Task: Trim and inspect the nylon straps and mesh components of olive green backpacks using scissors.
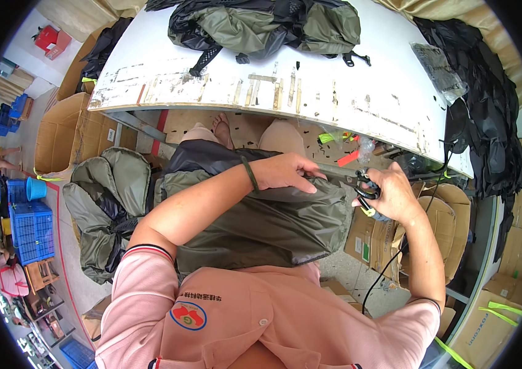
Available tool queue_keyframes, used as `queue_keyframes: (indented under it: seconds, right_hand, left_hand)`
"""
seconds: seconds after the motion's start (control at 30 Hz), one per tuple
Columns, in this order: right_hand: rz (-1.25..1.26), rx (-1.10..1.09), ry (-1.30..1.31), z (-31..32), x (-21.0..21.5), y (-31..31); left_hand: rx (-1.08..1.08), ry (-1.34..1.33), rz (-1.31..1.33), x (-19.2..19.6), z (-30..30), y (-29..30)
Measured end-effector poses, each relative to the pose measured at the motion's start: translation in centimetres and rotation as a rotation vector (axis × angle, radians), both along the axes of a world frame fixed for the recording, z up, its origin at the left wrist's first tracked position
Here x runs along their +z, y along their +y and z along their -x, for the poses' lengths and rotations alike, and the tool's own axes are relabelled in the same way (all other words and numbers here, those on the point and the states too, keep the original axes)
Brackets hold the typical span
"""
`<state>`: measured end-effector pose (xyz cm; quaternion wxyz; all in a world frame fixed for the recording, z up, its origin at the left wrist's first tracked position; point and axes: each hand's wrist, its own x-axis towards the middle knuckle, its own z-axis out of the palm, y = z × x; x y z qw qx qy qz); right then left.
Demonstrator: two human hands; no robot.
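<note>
An olive-green and black backpack [261,215] lies across my lap. My left hand [285,171] presses down on its upper edge and grips the fabric. My right hand [390,194] holds black-handled scissors [359,183], their blades pointing left toward the fabric beside my left hand. A dark band sits on my left wrist.
A worn white table [335,92] stands in front with more olive and black bags [267,24] on it. Black bags [488,123] hang at its right end. Olive bags [107,203] are piled on the floor at left, by cardboard boxes [64,135] and blue crates [30,227].
</note>
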<state>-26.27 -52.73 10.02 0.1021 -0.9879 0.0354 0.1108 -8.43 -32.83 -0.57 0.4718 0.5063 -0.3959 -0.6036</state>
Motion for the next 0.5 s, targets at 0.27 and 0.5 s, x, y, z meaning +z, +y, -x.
queue_keyframes:
  seconds: [0.27,0.5]
  right_hand:
    - [-0.797,-0.166,-0.067,-2.9,-6.1,2.5]
    - [-0.99,-0.439,0.072,-2.5,-5.5,1.0]
  left_hand:
    - [0.18,-0.334,0.339,0.1,1.4,0.5]
    - [0.317,-1.083,0.179,-0.3,-4.4,11.0]
